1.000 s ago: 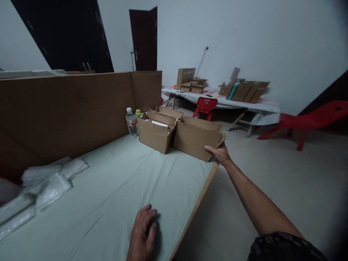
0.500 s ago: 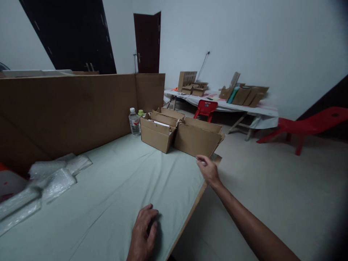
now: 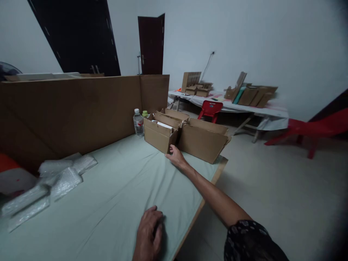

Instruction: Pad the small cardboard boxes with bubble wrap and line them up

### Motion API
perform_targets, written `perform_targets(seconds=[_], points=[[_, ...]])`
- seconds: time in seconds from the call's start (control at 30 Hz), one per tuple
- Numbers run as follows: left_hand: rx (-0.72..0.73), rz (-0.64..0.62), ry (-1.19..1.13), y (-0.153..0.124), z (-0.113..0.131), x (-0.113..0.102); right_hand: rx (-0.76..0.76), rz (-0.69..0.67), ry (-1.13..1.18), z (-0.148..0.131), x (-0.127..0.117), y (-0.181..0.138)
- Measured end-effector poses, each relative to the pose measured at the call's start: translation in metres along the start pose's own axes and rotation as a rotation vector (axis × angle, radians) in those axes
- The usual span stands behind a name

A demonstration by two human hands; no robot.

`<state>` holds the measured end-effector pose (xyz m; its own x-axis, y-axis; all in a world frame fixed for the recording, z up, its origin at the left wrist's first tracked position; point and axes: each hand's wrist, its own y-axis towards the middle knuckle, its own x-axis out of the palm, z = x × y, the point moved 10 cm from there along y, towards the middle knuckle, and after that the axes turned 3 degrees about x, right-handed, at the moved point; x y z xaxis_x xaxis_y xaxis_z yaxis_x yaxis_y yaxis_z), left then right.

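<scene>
Looking from the head view, we find the left carton (image 3: 156,137) on the worktop (image 3: 116,203); our right hand (image 3: 176,158) touches its near corner, but whether it grips, we cannot tell. Our left hand (image 3: 149,232) rests relaxed, nearer us than the carton. White contents (image 3: 164,125) already sit inside; bubble-wrap packets (image 3: 65,183) lie outside, left of it. Its inner bottom is hidden.

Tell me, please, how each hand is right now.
Left hand: half-open, resting on the green tablecloth.
Right hand: at the lower corner of the front-left cardboard box; grip unclear.
</scene>
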<state>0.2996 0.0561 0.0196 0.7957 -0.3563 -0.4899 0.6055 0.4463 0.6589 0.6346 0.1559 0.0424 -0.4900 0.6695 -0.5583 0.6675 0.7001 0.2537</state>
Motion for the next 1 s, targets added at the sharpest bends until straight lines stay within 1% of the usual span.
perform_targets(seconds=[0.07, 0.13, 0.2, 0.23, 0.27, 0.33, 0.4, 0.47, 0.5, 0.57, 0.6, 0.63, 0.67, 0.73, 0.77, 0.83, 0.9, 1.0], points=[[-0.003, -0.006, -0.009, 0.0, 0.0, 0.0, -0.015, 0.006, -0.012, -0.004, 0.002, -0.003], [0.003, -0.003, -0.009, 0.001, 0.001, 0.0, -0.043, 0.022, -0.02, -0.011, -0.004, -0.006], [0.025, 0.011, -0.004, 0.003, 0.003, -0.001, -0.084, 0.057, -0.027, -0.019, -0.021, -0.009], [0.039, 0.017, -0.001, 0.004, 0.004, -0.002, -0.104, 0.082, -0.03, -0.022, -0.036, -0.011], [0.048, 0.021, 0.001, 0.005, 0.006, -0.003, -0.128, 0.126, -0.037, -0.025, -0.055, -0.013], [0.052, 0.019, 0.003, 0.007, 0.007, -0.003, -0.172, 0.294, -0.068, -0.027, -0.108, -0.021], [0.033, 0.007, 0.004, 0.008, 0.007, -0.003, -0.192, 0.557, -0.114, -0.021, -0.174, -0.036], [0.002, -0.006, -0.001, 0.007, 0.005, -0.003, -0.139, 0.72, -0.125, -0.001, -0.226, -0.051], [-0.012, -0.012, -0.005, 0.006, 0.004, -0.002, -0.09, 0.765, -0.116, 0.013, -0.244, -0.057], [-0.036, -0.02, -0.007, 0.004, 0.002, -0.002, 0.017, 0.819, -0.073, 0.045, -0.268, -0.066], [-0.044, -0.025, -0.006, 0.003, 0.001, -0.001, 0.069, 0.827, -0.041, 0.061, -0.272, -0.068], [-0.052, -0.033, -0.004, 0.002, 0.0, 0.0, 0.113, 0.815, -0.003, 0.076, -0.271, -0.068], [-0.063, -0.043, -0.002, 0.002, -0.001, 0.001, 0.145, 0.782, 0.039, 0.088, -0.266, -0.066], [-0.082, -0.061, -0.004, 0.001, -0.003, 0.003, 0.174, 0.68, 0.117, 0.105, -0.247, -0.058], [-0.09, -0.067, -0.004, 0.001, -0.004, 0.003, 0.177, 0.631, 0.149, 0.11, -0.238, -0.054], [-0.096, -0.07, -0.001, -0.001, -0.005, 0.004, 0.18, 0.579, 0.188, 0.115, -0.224, -0.051], [-0.097, -0.074, 0.001, -0.003, -0.005, 0.005, 0.191, 0.579, 0.198, 0.119, -0.219, -0.053], [-0.1, -0.087, -0.01, -0.005, -0.007, 0.007, 0.22, 0.598, 0.184, 0.124, -0.22, -0.055]])
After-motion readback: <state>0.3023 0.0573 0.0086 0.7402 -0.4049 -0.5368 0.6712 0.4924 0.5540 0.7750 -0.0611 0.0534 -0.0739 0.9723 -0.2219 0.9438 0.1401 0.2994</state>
